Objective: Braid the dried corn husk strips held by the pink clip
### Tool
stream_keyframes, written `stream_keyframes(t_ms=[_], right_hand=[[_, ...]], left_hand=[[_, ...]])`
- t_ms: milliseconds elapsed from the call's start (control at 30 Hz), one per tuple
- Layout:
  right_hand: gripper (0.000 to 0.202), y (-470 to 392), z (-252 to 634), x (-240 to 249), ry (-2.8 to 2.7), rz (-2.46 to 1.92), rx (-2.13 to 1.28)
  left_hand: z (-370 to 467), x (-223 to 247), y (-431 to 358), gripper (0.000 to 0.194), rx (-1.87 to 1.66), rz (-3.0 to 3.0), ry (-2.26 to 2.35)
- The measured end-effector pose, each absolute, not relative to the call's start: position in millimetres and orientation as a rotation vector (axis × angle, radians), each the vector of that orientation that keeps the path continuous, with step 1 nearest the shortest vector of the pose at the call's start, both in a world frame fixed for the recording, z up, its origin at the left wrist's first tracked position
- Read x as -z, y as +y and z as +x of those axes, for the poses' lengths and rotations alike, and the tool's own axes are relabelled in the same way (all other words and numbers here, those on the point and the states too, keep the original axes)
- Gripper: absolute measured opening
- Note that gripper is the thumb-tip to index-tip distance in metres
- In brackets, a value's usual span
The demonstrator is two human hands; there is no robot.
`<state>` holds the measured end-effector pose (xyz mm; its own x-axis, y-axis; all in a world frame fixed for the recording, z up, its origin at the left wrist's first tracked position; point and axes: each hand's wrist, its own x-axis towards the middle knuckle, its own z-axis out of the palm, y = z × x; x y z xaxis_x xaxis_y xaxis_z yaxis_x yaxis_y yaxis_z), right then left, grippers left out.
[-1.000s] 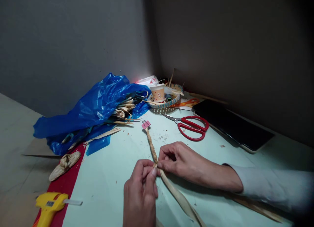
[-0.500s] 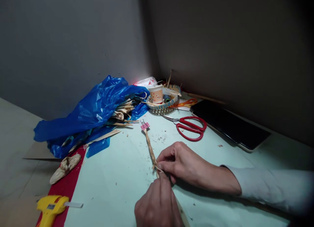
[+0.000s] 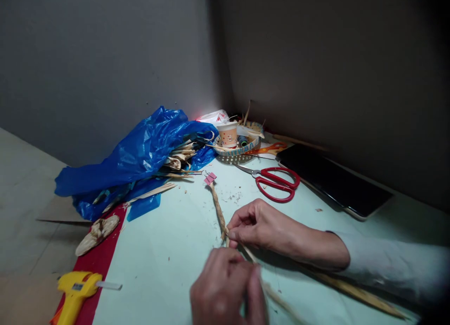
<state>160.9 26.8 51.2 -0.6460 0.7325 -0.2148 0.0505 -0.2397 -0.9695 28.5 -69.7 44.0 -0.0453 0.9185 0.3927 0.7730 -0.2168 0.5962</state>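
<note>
Shifted right and blurred since half a second ago, the left hand [image 3: 227, 292] is closed on a flat dry strip [image 3: 277, 299], while the braid [image 3: 218, 211], rough, twisted and clipped [image 3: 210, 178] at its far end, is pinched by the right hand [image 3: 262, 224] on the smooth pale mat [image 3: 165, 250], bare toward its left edge.

a pale green table [image 3: 168, 250] carries a crumpled blue plastic bag [image 3: 140, 156], red scissors [image 3: 277, 182], a small woven basket [image 3: 239, 149], a dark tablet [image 3: 333, 179], a yellow glue gun [image 3: 75, 290] on a red strip [image 3: 101, 257], and a plaited husk cord [image 3: 218, 207] with a pink clip [image 3: 210, 177].
</note>
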Motion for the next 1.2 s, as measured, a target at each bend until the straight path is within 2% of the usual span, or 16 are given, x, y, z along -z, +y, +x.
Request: stream_keyframes(t_ms=[67, 133, 267, 367, 467, 567, 733, 967, 1100, 1200], right_hand=[[0.016, 26, 162, -54, -1.541, -0.943, -1.940], [0.019, 26, 163, -56, -1.547, -0.903, -1.963], [0.016, 25, 164, -58, -1.569, -0.871, -1.985], [0.020, 26, 165, -58, -1.726, -0.860, -1.905], [0.025, 26, 169, -59, -1.975, -0.895, -1.671], [0.026, 23, 173, -63, -2.243, -0.985, -1.289], [0.021, 15, 173, -72, -2.573, -1.106, -0.789], [0.016, 0, 169, -72, -2.661, -1.056, -0.705], [0.011, -15, 168, -62, -2.681, -0.927, -0.320], [0.018, -22, 166, -61, -2.718, -0.873, -0.039]], left_hand=[[18, -60, -58, 0.026, -1.207, 1.729, 1.823], [9, -68, -46, 0.014, -1.136, 1.338, 1.730], [6, -60, -32, 0.024, -0.897, 0.889, 1.315], [7, -54, -33, 0.024, -0.875, 0.860, 1.321], [6, -57, -36, 0.030, -0.835, 1.082, 1.464], [6, -61, -38, 0.039, -0.754, 1.340, 1.639], [9, -58, -41, 0.038, -0.717, 1.412, 1.773], [14, -53, -41, 0.023, -0.857, 1.279, 1.681], [17, -54, -43, 0.029, -0.921, 1.151, 1.624], [18, -54, -44, 0.037, -0.937, 1.032, 1.499]])
